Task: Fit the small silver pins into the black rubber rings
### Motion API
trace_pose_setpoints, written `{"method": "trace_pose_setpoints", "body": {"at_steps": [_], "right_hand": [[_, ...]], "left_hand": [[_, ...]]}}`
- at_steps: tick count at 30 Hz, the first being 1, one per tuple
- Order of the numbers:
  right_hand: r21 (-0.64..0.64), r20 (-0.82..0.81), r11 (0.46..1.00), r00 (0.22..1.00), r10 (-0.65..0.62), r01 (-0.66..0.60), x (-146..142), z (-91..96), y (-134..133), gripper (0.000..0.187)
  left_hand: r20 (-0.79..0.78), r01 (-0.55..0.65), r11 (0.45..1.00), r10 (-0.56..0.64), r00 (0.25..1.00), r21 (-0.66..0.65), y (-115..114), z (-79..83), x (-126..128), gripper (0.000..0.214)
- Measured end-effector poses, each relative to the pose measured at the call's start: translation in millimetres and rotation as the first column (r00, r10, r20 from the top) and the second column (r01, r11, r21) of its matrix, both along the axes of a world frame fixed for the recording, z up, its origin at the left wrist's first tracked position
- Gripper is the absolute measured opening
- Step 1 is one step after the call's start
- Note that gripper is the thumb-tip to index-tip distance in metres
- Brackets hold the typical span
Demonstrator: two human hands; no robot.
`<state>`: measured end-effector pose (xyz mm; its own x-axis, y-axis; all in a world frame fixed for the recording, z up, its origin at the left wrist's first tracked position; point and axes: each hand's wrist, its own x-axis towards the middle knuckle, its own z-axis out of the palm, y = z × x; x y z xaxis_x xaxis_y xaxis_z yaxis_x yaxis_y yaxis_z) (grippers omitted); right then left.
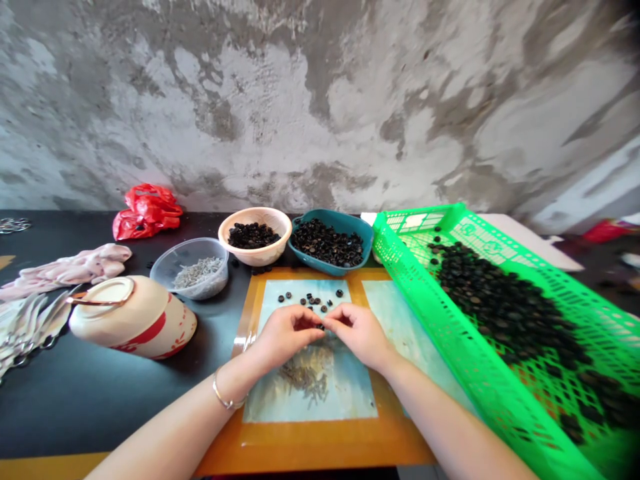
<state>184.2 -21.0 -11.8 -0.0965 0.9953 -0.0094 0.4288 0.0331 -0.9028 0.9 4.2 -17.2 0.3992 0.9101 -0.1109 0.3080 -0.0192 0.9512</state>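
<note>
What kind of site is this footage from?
Probably a small informal workshop for hand assembly, not a factory line. Cues: a bare, patchy cement wall, a green crate heaped with small black parts, and household bowls and a clear tub serving as parts bins.

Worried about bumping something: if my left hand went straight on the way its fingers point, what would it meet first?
Likely the right hand, whose fingertips sit just ahead of the left hand, perhaps with a small black piece between them.
</note>
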Motion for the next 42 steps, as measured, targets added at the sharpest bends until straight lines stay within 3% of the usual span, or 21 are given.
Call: {"method": "trace_pose_setpoints", "body": {"at_steps": [4,7,11,16,19,22,25,28,32,37,42], "right_hand": [[0.141,0.098,0.990,0.995,-0.033,0.019,-1.5,-6.8,-2.3,0.013],[0.247,0.158,0.969,0.987,-0.041,0.000,-3.6,-11.8,-4.4,0.014],[0.237,0.151,0.972,0.987,-0.047,0.010,-7.7,-14.6,-7.0,0.014],[0.245,0.168,0.968,0.982,-0.091,0.047,-11.3,-16.0,-8.7,0.017],[0.198,0.150,0.980,0.988,-0.047,0.016,-6.1,-8.9,-5.3,0.017],[0.114,0.095,0.994,0.995,-0.018,0.007,10.7,4.3,3.8,0.017],[0.096,0.138,0.986,0.980,-0.145,0.132,34.3,11.6,14.7,0.020],[0.061,0.332,0.995,0.938,-0.097,0.082,51.0,6.3,21.1,0.024],[0.005,0.451,1.000,0.892,0.013,-0.017,51.7,-5.6,20.7,0.026],[-0.003,0.465,0.998,0.883,0.056,-0.061,45.5,-9.1,18.8,0.011],[0.060,0.463,0.998,0.886,-0.023,-0.006,48.0,-16.9,29.6,0.022]], "left_hand": [[-0.058,-0.006,0.998,0.010,0.998,0.065,-0.7,-1.8,0.8,0.010],[-0.116,0.025,0.981,-0.002,0.993,0.192,-3.2,-3.3,0.6,0.008],[-0.170,0.049,0.929,0.016,0.985,0.367,-6.4,-1.3,-0.2,0.008],[-0.077,0.029,0.923,0.001,0.997,0.383,-7.6,1.5,1.5,0.008],[-0.007,-0.043,0.962,0.047,0.999,0.269,-6.2,0.2,3.3,0.005],[0.152,-0.151,0.988,0.155,0.976,-0.042,-2.7,-0.2,4.6,0.012],[0.321,-0.152,0.927,0.268,0.908,-0.343,1.2,2.7,4.9,0.028],[0.422,-0.073,0.858,0.322,0.848,-0.509,3.4,6.0,4.5,0.036],[0.457,-0.004,0.806,0.340,0.822,-0.592,4.0,6.6,3.5,0.034],[0.485,0.033,0.808,0.320,0.814,-0.589,4.6,5.0,2.1,0.025],[0.491,0.022,0.806,0.338,0.803,-0.591,7.3,1.3,0.6,0.022]]}}
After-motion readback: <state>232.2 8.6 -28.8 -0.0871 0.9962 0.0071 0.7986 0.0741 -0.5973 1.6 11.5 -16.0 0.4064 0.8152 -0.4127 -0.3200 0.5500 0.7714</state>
